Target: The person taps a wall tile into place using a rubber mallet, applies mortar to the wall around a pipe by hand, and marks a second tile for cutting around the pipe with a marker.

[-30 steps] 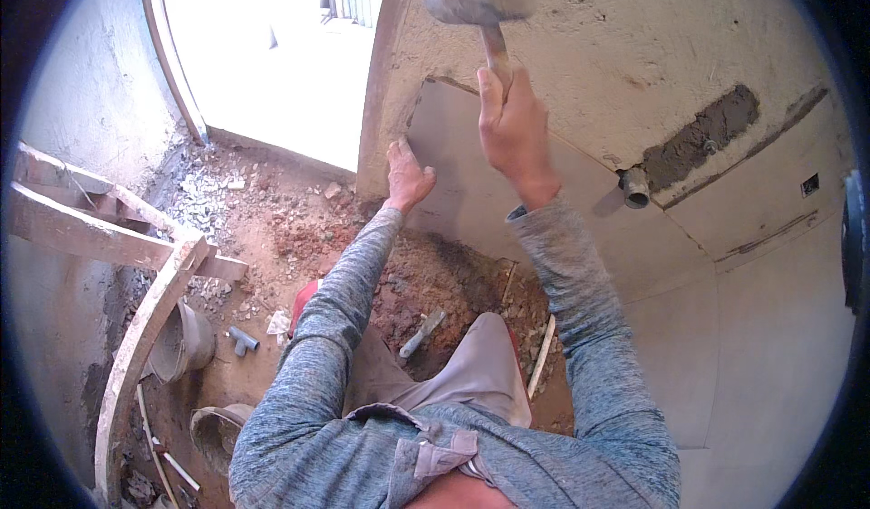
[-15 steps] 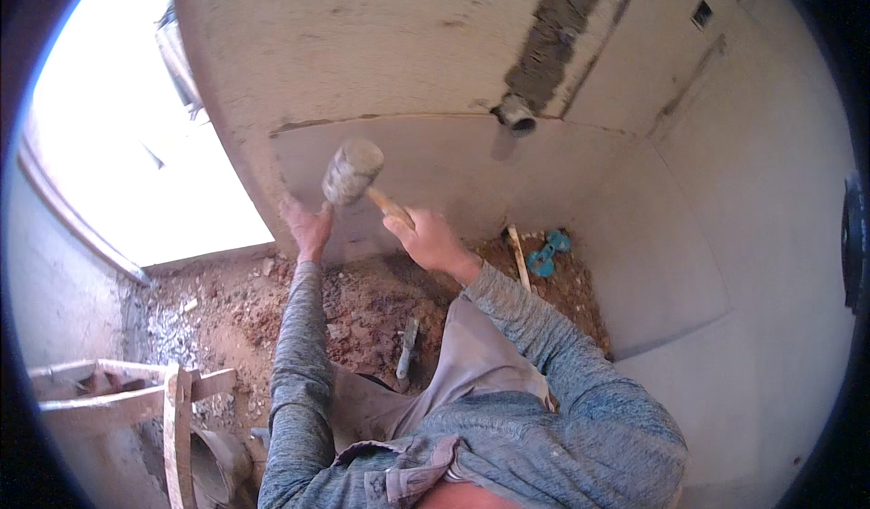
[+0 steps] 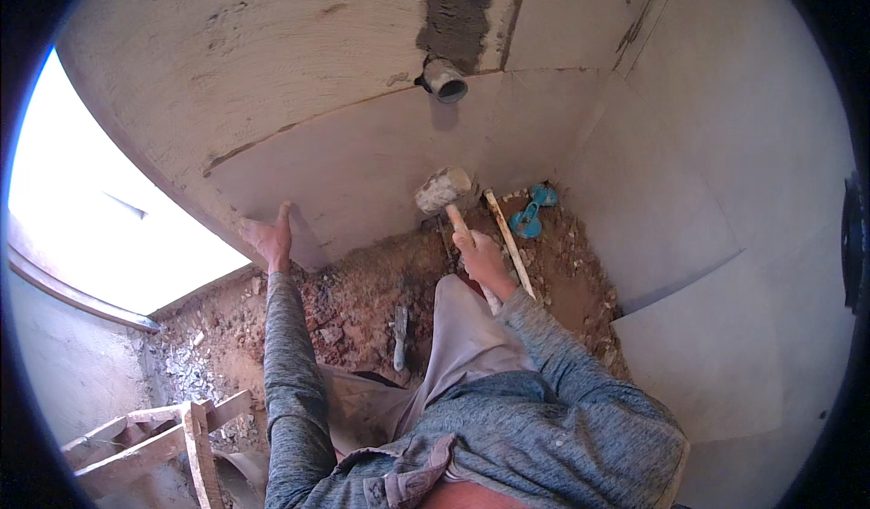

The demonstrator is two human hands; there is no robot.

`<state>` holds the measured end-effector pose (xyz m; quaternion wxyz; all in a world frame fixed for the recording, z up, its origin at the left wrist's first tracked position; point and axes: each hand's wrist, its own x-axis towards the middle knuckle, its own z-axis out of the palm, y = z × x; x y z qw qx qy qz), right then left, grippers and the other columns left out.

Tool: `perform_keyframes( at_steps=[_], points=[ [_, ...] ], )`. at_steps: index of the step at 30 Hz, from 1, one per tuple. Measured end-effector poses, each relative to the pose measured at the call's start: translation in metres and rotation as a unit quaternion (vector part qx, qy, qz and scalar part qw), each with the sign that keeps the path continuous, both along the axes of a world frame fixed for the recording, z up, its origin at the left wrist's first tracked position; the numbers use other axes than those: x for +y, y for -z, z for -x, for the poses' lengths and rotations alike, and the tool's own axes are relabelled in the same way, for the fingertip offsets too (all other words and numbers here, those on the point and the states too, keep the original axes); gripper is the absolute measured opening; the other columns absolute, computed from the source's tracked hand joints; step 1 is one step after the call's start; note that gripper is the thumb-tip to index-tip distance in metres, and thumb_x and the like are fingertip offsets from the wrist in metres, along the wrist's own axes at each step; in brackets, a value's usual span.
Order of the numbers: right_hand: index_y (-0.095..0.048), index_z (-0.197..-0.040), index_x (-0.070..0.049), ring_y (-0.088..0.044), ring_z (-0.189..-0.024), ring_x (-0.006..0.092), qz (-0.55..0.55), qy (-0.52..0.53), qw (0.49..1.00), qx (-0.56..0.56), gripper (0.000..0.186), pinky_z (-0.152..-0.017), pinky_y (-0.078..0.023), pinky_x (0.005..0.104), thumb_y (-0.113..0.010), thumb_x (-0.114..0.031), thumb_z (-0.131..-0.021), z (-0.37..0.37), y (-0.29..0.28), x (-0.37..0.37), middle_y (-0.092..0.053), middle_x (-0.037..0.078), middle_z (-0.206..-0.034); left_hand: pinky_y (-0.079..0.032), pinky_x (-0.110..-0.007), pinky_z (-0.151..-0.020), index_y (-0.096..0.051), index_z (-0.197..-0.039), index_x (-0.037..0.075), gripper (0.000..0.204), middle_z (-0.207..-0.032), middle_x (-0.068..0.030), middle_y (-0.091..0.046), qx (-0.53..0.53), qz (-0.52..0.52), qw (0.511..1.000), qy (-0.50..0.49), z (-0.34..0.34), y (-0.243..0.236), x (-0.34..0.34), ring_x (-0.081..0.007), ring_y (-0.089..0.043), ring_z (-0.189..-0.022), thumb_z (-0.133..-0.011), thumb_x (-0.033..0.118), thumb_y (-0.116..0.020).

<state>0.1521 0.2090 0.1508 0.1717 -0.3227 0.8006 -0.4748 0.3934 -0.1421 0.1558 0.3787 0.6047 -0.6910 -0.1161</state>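
Note:
My right hand (image 3: pixel 485 262) grips the wooden handle of a mallet (image 3: pixel 443 190) with a thick, whitish, dusty head. The mallet head is close to the lower part of a large smooth wall tile (image 3: pixel 362 174); whether it touches I cannot tell. My left hand (image 3: pixel 270 237) lies against the tile's lower left part near the doorway edge, thumb up and fingers stretched out. A grey pipe stub (image 3: pixel 445 81) sticks out of the wall at the tile's top edge. On the dirt between my legs lies a trowel-like tool (image 3: pixel 400 337), mostly in shade.
A blue double-cup suction lifter (image 3: pixel 532 212) and a wooden stick (image 3: pixel 510 242) are in the dirt by the right corner. Wooden frame pieces (image 3: pixel 195 450) stand at lower left. A bright doorway (image 3: pixel 109 210) opens on the left. Rubble covers the floor (image 3: pixel 245 319).
The mallet and my right hand have moved right and lower, away from my left hand. My left hand stays against the tile. The whole view has shifted.

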Motion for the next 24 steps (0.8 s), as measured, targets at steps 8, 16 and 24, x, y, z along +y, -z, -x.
perform_keyframes(
  at_steps=[8,16,24],
  points=[
    [-0.057,-0.082,-0.002,-0.054,-0.055,0.0241,0.010,0.067,0.998,0.016,0.048,-0.051,-0.042,0.0380,-0.053,-0.048,-0.094,0.039,0.044,0.048,-0.055,0.009,-0.062,-0.017,-0.048,-0.116,-0.018,-0.141,-0.018,0.120,-0.147,-0.0381,-0.022,0.029,-0.077,0.996,-0.028,0.034,-0.004,0.004,-0.0474,-0.017,-0.140,-0.072,0.064,-0.071],
    [-0.062,-0.091,0.001,-0.059,-0.071,0.0428,0.027,0.113,0.993,-0.017,0.062,-0.063,-0.044,0.0491,-0.047,-0.059,-0.092,0.055,0.070,0.082,-0.061,0.022,-0.075,-0.017,-0.049,-0.116,-0.018,-0.144,-0.012,0.106,-0.149,-0.0343,-0.020,-0.052,0.072,0.985,0.150,0.116,-0.016,0.053,-0.0467,-0.014,-0.141,-0.075,0.042,-0.077],
    [-0.058,-0.090,0.001,-0.057,-0.065,0.0333,0.076,0.131,0.988,0.045,0.050,-0.059,-0.043,0.0437,-0.048,-0.048,-0.097,0.081,0.040,0.054,-0.056,0.017,-0.071,-0.010,-0.058,-0.114,-0.019,-0.147,-0.005,0.096,-0.154,-0.0281,-0.010,-0.215,0.381,0.859,0.267,0.204,-0.117,0.108,-0.0435,-0.007,-0.144,-0.083,0.048,-0.066]
  ],
)
